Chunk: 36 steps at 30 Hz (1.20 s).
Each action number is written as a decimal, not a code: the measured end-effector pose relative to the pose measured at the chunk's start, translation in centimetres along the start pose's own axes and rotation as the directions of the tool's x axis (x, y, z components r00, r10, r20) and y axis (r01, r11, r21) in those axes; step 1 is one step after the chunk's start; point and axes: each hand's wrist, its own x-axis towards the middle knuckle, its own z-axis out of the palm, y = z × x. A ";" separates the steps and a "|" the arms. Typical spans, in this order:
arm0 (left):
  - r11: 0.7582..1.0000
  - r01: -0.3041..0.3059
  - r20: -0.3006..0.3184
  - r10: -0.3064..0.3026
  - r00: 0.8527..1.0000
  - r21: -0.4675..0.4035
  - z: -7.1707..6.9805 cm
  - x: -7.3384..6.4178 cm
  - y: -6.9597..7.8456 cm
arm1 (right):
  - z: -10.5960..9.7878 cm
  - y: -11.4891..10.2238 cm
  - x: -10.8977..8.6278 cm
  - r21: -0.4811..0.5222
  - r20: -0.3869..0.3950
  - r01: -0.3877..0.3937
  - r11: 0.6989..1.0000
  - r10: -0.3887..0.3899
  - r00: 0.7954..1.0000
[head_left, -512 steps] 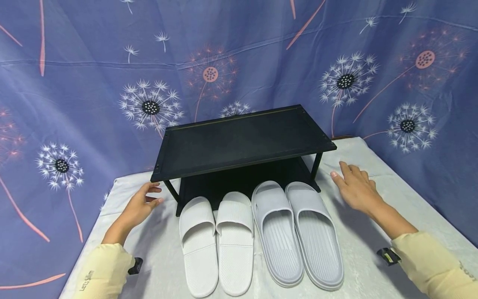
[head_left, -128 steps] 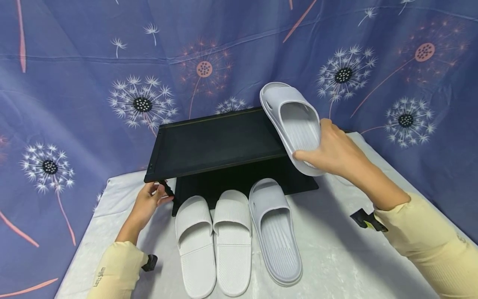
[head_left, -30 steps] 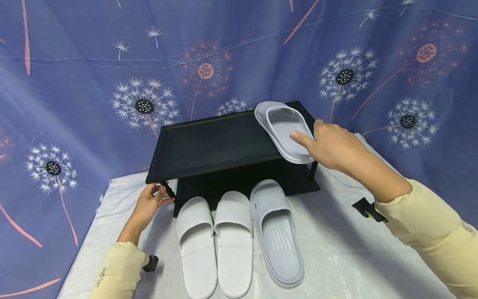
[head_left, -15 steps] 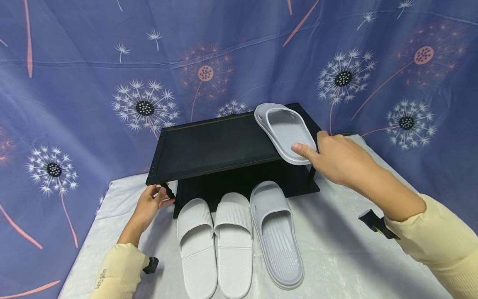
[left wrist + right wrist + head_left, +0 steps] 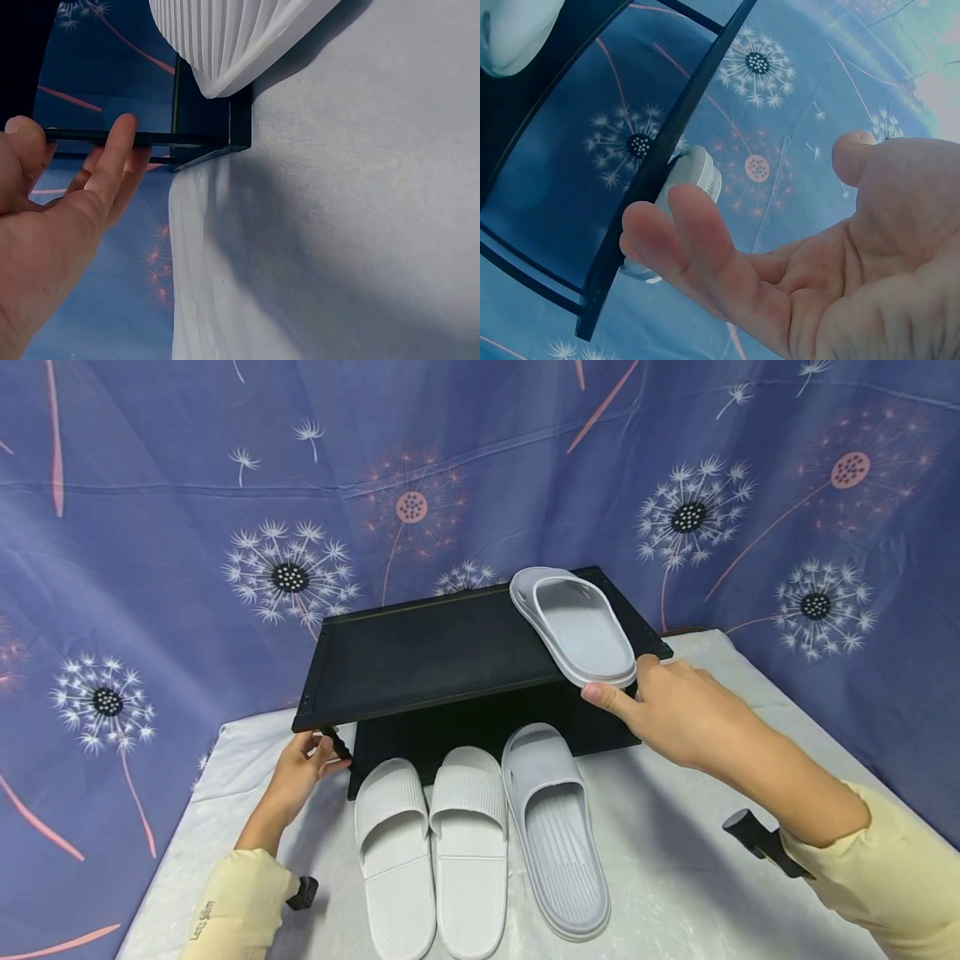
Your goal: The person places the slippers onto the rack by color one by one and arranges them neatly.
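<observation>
My left hand [image 5: 295,777] pinches the slim black leg [image 5: 176,139] at the left of the rack [image 5: 450,695]; my right hand [image 5: 690,710], thumb spread and fingers loosely bent, grips nothing beside the grey slipper [image 5: 583,618] on the right end of the smooth, flat top shelf [image 5: 420,652]; whether my thumb touches its heel I cannot tell. I'd best hold the rack steady without pushing and draw away without dragging the slipper; nearer, its grooved mate [image 5: 558,835] lies on the pale-clothed desk [image 5: 675,868], right of two white slippers [image 5: 471,860] with ribbed straps.
</observation>
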 end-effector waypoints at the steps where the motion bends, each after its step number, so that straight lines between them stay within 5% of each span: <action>1: 1.000 -0.010 0.012 0.010 1.000 -0.004 0.0 -0.1 0.3 | 0.1 0.0 -0.1 0.000 -0.002 0.005 1.000 -0.005 1.000; 5: 0.998 -0.037 0.076 0.041 0.996 -0.054 0.7 -0.9 2.7 | 0.2 0.0 -0.5 -0.004 0.007 0.000 1.000 0.000 1.000; 12: 0.999 -0.035 0.085 0.038 0.996 -0.038 2.1 -1.9 5.9 | 0.7 -0.2 -1.0 0.003 0.022 0.009 1.000 -0.009 1.000; 15: 0.999 -0.035 0.077 0.038 0.996 -0.033 1.9 -1.8 5.3 | 1.0 -0.3 -1.2 0.007 0.024 0.030 1.000 -0.030 0.999; 23: 0.998 -0.050 0.073 0.053 0.996 -0.044 -0.4 0.0 0.0 | 1.9 -0.5 -2.1 0.008 0.040 0.027 1.000 -0.027 0.999; 30: 0.999 -0.018 0.056 0.016 0.998 0.029 2.2 -1.9 5.9 | 3.0 -0.6 -2.7 0.013 0.067 0.039 0.999 -0.040 0.997; 36: 0.996 -0.047 0.090 0.053 0.995 -0.069 1.7 -1.6 4.9 | 4.1 -0.5 -2.9 0.028 0.096 0.042 0.999 -0.045 0.994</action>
